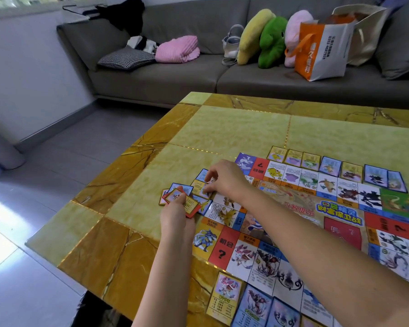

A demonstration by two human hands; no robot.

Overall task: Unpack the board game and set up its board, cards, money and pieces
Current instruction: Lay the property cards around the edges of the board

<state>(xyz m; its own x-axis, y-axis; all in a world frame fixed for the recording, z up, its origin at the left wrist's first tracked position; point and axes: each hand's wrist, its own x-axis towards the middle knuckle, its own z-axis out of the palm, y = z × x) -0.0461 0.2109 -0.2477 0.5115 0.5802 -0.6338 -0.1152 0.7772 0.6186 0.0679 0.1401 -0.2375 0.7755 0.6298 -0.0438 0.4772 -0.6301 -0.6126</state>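
Grey sofa [163, 76] spans top of frame. Yellow marble worktop [234, 128] fills ctr & right, w/ the board [316, 213] flat on it, lower right. A row of cards [312, 161] lies along the board's far edge, upper right; a near row [224, 296] sits along its near edge, btm ctr. My L grip [176, 215], left of ctr, is curled round a fan of cards [189, 205] just off the board's left edge. My R grip [224, 181] reaches over that edge, thumb & fingertips pinching a single card [202, 188] lying on the worktop.
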